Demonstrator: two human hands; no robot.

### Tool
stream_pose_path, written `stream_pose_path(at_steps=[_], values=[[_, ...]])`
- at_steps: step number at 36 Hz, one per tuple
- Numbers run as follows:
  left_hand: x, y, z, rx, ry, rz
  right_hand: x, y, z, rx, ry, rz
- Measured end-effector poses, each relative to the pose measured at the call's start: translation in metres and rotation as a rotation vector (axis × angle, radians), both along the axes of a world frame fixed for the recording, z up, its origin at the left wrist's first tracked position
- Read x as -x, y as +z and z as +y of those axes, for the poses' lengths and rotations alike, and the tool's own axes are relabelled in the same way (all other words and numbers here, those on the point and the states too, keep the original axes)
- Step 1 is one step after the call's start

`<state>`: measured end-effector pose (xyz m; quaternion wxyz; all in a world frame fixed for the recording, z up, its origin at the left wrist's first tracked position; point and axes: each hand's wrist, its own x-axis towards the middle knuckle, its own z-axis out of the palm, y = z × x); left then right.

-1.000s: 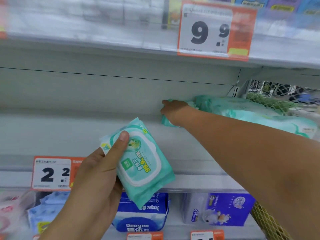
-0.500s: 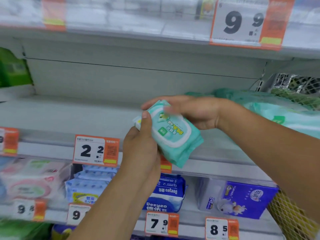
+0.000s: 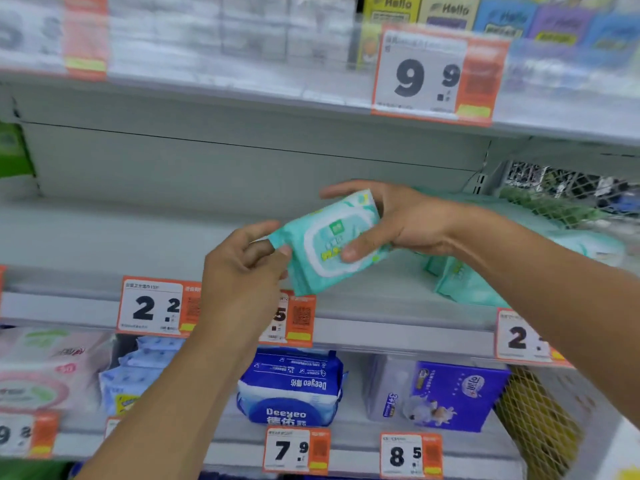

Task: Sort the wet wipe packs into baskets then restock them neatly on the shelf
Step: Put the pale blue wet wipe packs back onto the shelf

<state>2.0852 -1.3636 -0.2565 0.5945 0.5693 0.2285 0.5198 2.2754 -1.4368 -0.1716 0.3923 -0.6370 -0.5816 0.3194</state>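
Pinching its 9 o'clock corner, the left hand (image 3: 247, 268) is met by the right hand (image 3: 394, 220), by which the wipe pack (image 3: 329, 244) is gripped at 3 o'clock.

Orange price tags (image 3: 434, 76) are hanging along the shelf edges; a blue Deeyeo pack (image 3: 291, 388) is sitting below, beside a purple tissue pack (image 3: 450, 396).

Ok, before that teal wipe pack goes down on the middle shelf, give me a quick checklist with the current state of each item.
1. Right hand holds the teal wipe pack, thumb across its lid: ok.
2. Left hand off the pack: not ok, fingertips pinch its left corner.
3. Bare shelf space left of the stocked teal packs on the middle shelf: ok.
4. Pack level for placing: not ok, it is tilted.
5. Stocked packs lined up neatly: cannot tell, the right arm hides much of them.
6. Price tag for this spot matches: cannot tell, the left hand covers part of it.
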Motion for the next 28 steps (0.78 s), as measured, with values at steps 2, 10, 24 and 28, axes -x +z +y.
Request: stream_pose_path(at_steps=[2,10,24,28], values=[[-0.002,-0.001,0.002,-0.070,-0.015,0.051,0.006,0.004,-0.004,0.045,0.034,-0.252],[0.001,-0.027,0.007,-0.860,0.336,0.923,-0.031,0.025,0.027,0.000,-0.461,-0.959],[0.000,-0.042,0.014,-0.952,0.372,0.993,-0.093,-0.037,0.096,0.295,-0.342,-1.275],[-0.001,-0.045,0.017,-0.962,0.388,0.965,-0.099,-0.046,0.109,0.266,-0.388,-1.209]])
